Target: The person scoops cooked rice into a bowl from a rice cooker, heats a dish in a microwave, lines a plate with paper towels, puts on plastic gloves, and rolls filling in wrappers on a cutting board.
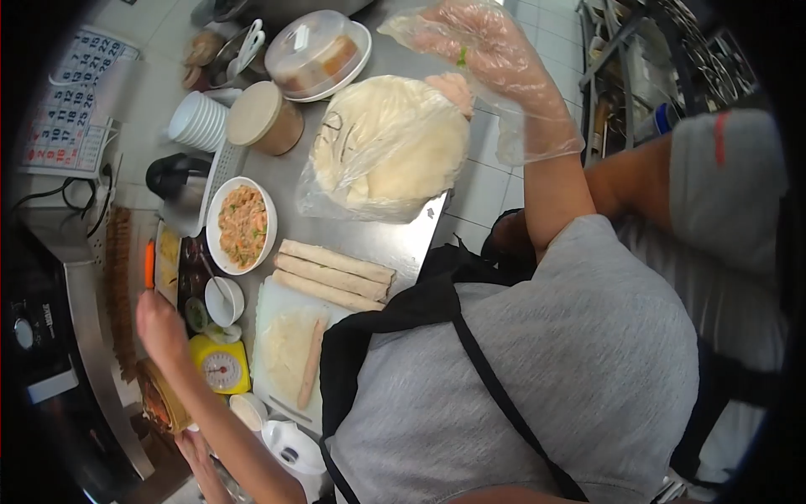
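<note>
My right hand point(474, 38), in a loose clear plastic glove with a green scrap on it, is raised past the bagged wrappers and partly cut off by the top edge. It looks loosely open, holding nothing visible. My bare left hand point(159, 323) reaches across the far side of the table, fingers closed around an orange stick-like tool point(149, 265). Long pale rolls point(336, 273) lie beside a white cutting board point(267, 382). A flat wrapper point(281, 344) on the board carries a brownish-pink strip point(312, 361). A bowl of chopped orange-pink filling point(243, 227) stands behind.
Round pale wrappers point(390, 143) sit in a clear bag near the table edge. Around the workspace stand a yellow scale point(221, 365), small white bowl point(225, 301), lidded tub point(264, 119), covered cake dish point(311, 55) and white jug point(290, 445). Another person's arm point(201, 466) is lower left.
</note>
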